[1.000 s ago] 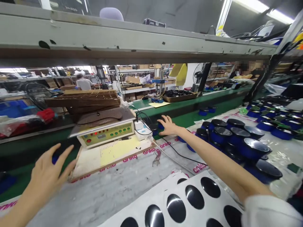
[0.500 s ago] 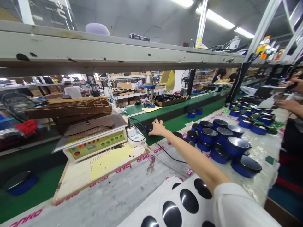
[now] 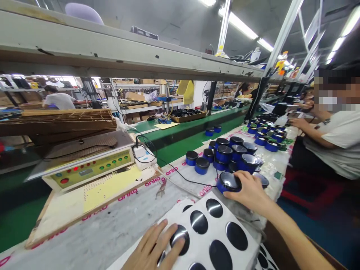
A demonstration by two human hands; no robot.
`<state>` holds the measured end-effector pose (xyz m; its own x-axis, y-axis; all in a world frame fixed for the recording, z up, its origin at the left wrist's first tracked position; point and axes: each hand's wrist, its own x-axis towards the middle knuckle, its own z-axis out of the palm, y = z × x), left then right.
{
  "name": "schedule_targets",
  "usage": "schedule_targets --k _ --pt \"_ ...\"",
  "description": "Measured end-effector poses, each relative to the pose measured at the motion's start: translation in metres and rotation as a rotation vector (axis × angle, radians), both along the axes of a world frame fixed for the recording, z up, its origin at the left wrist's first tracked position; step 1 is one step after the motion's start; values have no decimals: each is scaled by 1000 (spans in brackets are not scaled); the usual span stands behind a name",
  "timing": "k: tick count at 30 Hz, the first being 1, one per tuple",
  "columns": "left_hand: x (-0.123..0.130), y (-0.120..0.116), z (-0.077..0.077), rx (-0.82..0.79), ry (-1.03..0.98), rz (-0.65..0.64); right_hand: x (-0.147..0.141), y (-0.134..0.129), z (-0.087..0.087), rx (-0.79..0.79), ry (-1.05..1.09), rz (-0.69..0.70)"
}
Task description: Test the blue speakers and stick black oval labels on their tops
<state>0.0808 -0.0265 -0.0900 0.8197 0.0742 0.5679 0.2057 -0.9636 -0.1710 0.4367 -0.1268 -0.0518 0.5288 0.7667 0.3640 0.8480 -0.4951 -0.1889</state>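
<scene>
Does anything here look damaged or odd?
Yes: dark patches, perhaps chipped paint, mark the overhead shelf, and a crumpled scrap lies on the bench covering near the white cable. The blue piece in the right hand seems fine.

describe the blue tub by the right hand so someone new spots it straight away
On the bench marked with pink "anko" lettering, find the white sheet of black discs. Just beyond its far edge is a round blue tub with a glossy black top. Unlike the similar tubs clustered behind it, only this one has the person's right hand on it.
</scene>
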Motion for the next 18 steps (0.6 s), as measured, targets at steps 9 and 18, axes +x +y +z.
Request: schedule_targets --k 9,18 --pt "-19 23 20 -101 210 -68 -8 47 31 -6 -189 64" --pt "88 17 67 -598 39 -1 29 143 57 -32 -82 184"
